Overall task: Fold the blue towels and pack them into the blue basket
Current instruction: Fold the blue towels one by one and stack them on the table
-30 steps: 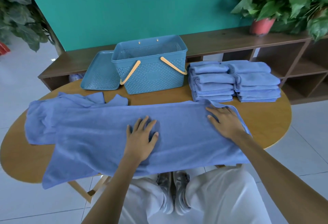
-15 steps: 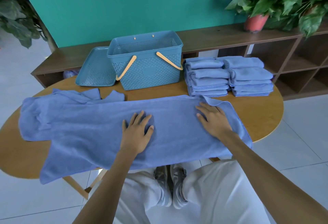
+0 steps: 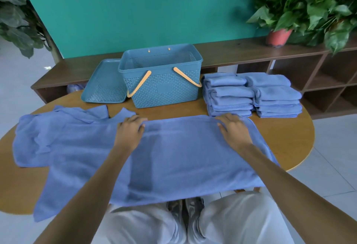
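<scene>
Head view shows you one blue basket [image 3: 164,81] standing at the far side of the tabletop [image 3: 286,139], with one lid [image 3: 105,84] leaning beside it on the left. Two stacks of folded towels [image 3: 251,94] sit to its right, touching each other. One large towel [image 3: 183,154] lies spread before you, its near edge hanging over the tabletop, and one more crumpled towel [image 3: 58,127] lies under its left end. Your left hand [image 3: 129,131] and right hand [image 3: 234,131] both rest at the far edge of the large towel, and each grip has its fingers curled over that edge.
</scene>
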